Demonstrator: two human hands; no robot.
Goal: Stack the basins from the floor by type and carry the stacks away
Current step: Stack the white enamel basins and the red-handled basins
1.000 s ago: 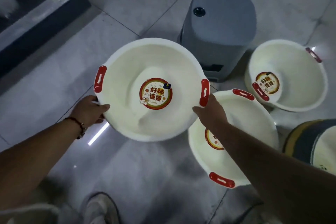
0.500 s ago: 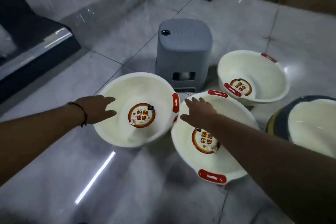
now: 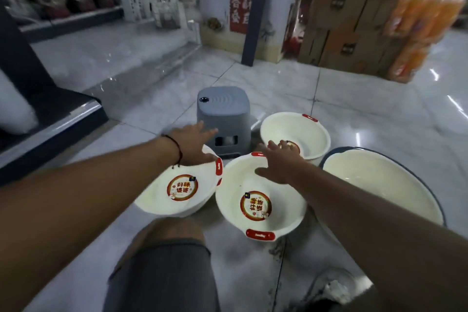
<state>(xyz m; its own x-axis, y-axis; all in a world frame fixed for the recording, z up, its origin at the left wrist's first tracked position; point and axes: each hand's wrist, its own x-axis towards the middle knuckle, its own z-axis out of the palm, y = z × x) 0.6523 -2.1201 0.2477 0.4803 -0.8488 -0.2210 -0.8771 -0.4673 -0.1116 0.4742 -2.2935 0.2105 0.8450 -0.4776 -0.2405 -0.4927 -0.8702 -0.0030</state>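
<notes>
Three white basins with red handles and round red labels sit on the tiled floor: a left basin (image 3: 162, 200), a middle basin (image 3: 235, 200) and a far basin (image 3: 309, 132). A larger white basin with a dark blue rim (image 3: 395, 182) stands at the right. My left hand (image 3: 192, 142) hovers open with fingers spread over the far rim of the left basin. My right hand (image 3: 278, 160) reaches open over the far rim of the middle basin, its fingertips in front of the far basin. Neither hand holds anything.
A grey plastic stool (image 3: 222, 116) stands just behind the basins. A dark shelf base (image 3: 50, 119) runs along the left. Cardboard boxes (image 3: 354, 20) and orange packs (image 3: 420, 23) stand at the back right. My knee (image 3: 164, 248) is at the bottom centre.
The left basin, held up by both hands a second ago, now rests on the floor. Both hands have let go and moved forward; the view has tilted up.
</notes>
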